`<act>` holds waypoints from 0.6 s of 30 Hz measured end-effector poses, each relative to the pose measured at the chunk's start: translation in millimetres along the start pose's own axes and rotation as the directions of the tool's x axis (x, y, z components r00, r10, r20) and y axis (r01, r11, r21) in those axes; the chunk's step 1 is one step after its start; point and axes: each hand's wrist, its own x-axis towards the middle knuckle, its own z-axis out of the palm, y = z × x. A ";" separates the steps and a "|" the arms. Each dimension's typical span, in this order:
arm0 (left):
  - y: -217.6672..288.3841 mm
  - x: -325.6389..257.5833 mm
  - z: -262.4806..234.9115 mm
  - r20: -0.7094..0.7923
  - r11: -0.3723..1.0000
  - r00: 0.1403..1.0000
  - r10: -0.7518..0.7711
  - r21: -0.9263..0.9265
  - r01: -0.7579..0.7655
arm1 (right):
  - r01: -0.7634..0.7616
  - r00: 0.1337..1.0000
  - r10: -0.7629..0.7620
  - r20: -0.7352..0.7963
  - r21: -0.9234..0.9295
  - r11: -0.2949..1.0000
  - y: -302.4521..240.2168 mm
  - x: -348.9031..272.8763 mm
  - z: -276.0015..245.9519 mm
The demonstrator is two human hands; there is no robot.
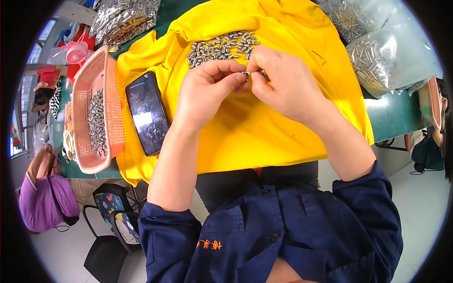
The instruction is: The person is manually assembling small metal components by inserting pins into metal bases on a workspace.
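Over the feed I had my left forearm (175,162) and right forearm (343,137) angled inward, bare to the elbows. Left hand (207,87) was pinching thumb to index, right hand (285,85) kinda curled the same way, fingertips super close together.

The counter (395,112) is green and glossy, its bare surface plainest on the right beyond the cloth. A bright yellow cloth (278,134) is spread over its middle, wrinkled toward the far side and reaching the near edge. A loose heap of small metal pieces (214,49) lies on the far part of this cloth, and a dark phone (147,113) lies toward its left side. Left of the phone stands a pink perforated basket (114,113) with metal parts (97,122) inside. Clear bags of metal parts sit far left (125,21) and far right (373,61).
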 end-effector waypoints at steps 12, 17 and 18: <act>1.5 2.4 -6.6 -0.117 0.978 0.989 0.086 0.202 -0.061 | -0.160 0.984 0.168 -0.060 0.113 0.981 3.7 1.7 -1.7; -6.0 1.5 -16.8 -0.015 0.958 0.999 0.037 -0.284 -0.040 | -0.157 0.987 0.162 0.006 0.262 0.952 -4.1 0.7 -1.7; -7.4 1.8 -18.0 0.016 0.943 1.000 -0.001 -0.332 0.006 | -0.165 0.985 0.170 0.009 0.304 0.938 -4.7 0.1 -1.6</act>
